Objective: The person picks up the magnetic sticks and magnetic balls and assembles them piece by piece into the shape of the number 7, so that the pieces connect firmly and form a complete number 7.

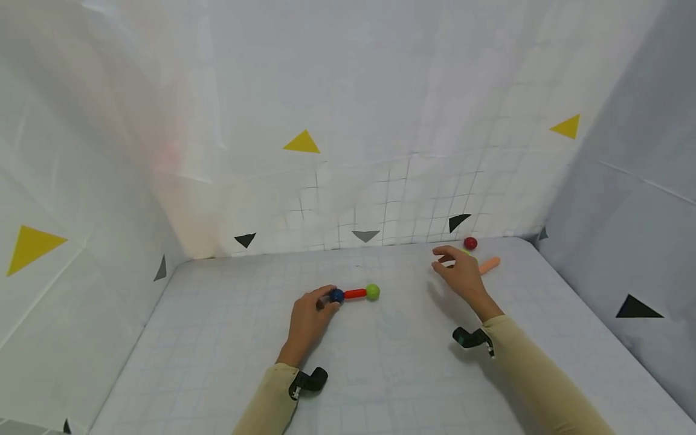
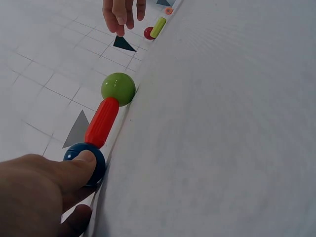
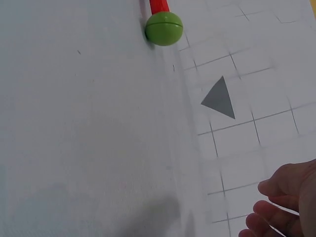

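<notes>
My left hand [image 1: 307,320] pinches a dark blue ball [image 1: 338,295] between thumb and fingers, low over the table. From that ball a red rod [image 1: 356,293] runs to a green ball [image 1: 372,292], the three joined in a line. The left wrist view shows the thumb lying on the blue ball [image 2: 100,160]. Over the table at the right, my right hand [image 1: 461,277] holds nothing, its fingers loosely bent with a gap to the thumb. In the right wrist view, the green ball [image 3: 164,29] appears at the top, away from this hand [image 3: 289,202].
Beyond the right hand lie a red ball [image 1: 470,243], an orange rod [image 1: 490,265] and a yellow-green rod [image 2: 158,27], partly hidden by the hand in the head view. White sheeting with coloured triangles walls in the table [image 1: 217,338] at back and sides.
</notes>
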